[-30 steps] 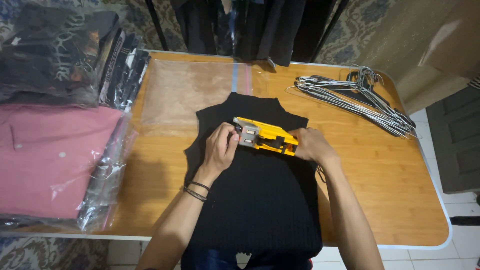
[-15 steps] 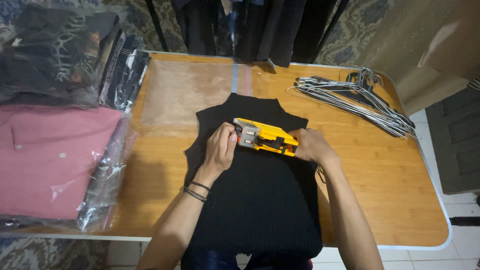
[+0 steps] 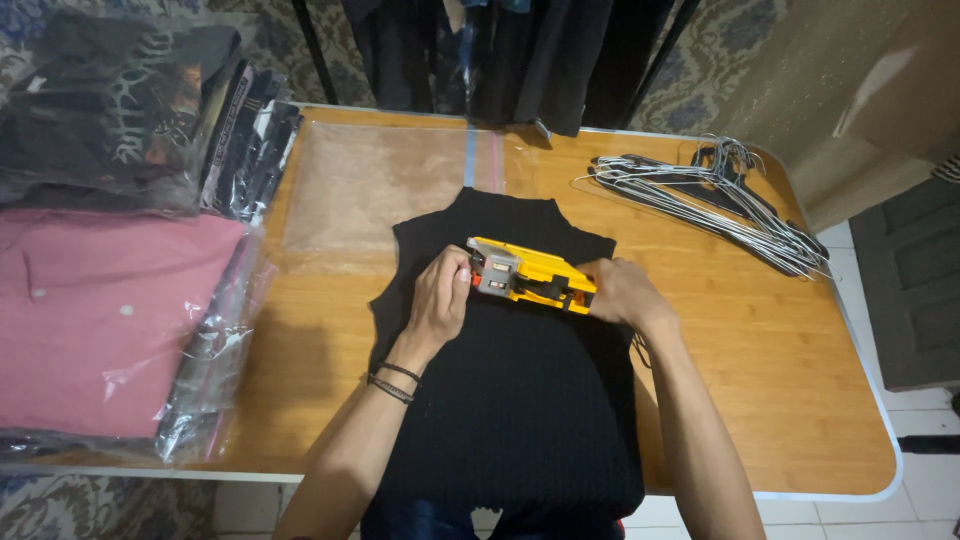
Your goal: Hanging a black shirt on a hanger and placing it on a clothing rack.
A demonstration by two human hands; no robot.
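A black ribbed sleeveless top (image 3: 510, 390) lies flat on the wooden table (image 3: 760, 360), its collar pointing away from me. Across its chest sits a yellow hand tool with a grey end (image 3: 530, 275). My left hand (image 3: 440, 300) grips the grey end, with dark bracelets on the wrist. The tool's right end is held by my right hand (image 3: 620, 292). Both hands press the tool against the fabric.
A clear plastic bag (image 3: 385, 185) lies flat beyond the top. Several wire hangers (image 3: 700, 200) are piled at the far right. Bagged pink (image 3: 95, 320) and dark garments (image 3: 110, 110) are stacked on the left. Dark clothes hang behind the table.
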